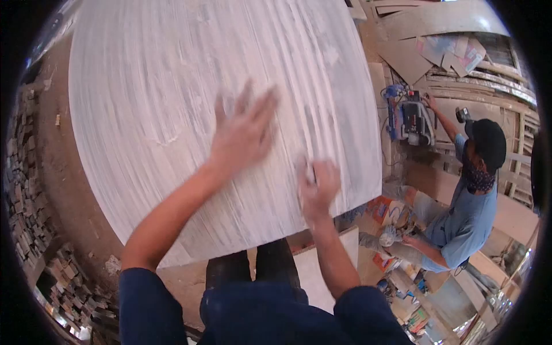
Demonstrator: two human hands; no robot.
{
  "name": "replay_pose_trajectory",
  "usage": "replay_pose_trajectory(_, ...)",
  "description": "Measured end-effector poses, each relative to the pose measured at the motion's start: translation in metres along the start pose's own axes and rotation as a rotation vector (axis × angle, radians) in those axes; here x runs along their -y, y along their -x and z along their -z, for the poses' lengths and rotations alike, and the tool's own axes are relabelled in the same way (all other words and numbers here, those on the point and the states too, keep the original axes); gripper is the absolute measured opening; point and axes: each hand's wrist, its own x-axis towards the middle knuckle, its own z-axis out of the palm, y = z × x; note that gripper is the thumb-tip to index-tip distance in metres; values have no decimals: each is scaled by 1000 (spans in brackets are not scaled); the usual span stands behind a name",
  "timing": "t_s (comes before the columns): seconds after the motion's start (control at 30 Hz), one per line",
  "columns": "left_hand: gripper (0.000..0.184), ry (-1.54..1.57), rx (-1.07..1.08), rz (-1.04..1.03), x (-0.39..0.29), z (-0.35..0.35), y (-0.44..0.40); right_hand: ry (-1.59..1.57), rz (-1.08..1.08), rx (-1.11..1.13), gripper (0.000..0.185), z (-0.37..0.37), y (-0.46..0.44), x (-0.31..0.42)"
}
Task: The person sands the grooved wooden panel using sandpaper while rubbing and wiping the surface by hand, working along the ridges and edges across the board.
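Note:
A large pale board (161, 98), streaked with white and grey lengthwise marks, spreads out in front of me. Over its middle, my left hand (244, 132) has its fingers spread, slightly smeared by motion, and holds nothing. Close to the board's near right part, my right hand (319, 187) is closed, thumb toward the left. Whatever it may grip is too small and blurred to make out. Both hands look dusty.
On the right, a co-worker (471, 201) in a blue shirt and dark cap reaches toward a blue and black machine (414, 118). Stacked wood pieces (26, 172) line the left side. Boards and scraps (448, 57) lie at the upper right.

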Motion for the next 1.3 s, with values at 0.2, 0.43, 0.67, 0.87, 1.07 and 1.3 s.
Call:
replay_pose_trajectory(0.2, 50, -263, -186, 175, 119, 1, -114, -31, 178, -83, 14, -118, -250, 58)
replay_pose_trajectory(0.43, 51, -306, -210, 174, 174, 4, -163, 32, 42, -28, 19, -18, -19, -8)
replay_pose_trajectory(0.67, 51, -209, -190, 215, 169, 13, -164, 112, 67, -1, 16, -22, -36, 0)
replay_pose_trajectory(0.87, 51, -236, -203, 199, 165, 14, -164, -74, 166, -163, 12, -179, -359, 81)
replay_pose_trajectory(1.07, 50, -368, -117, 243, 163, 15, -157, -99, 94, -45, 33, -118, -175, 19)
replay_pose_trajectory(1.3, 50, -345, -77, 272, 157, 24, -162, 18, -53, 49, 18, 33, 51, -10)
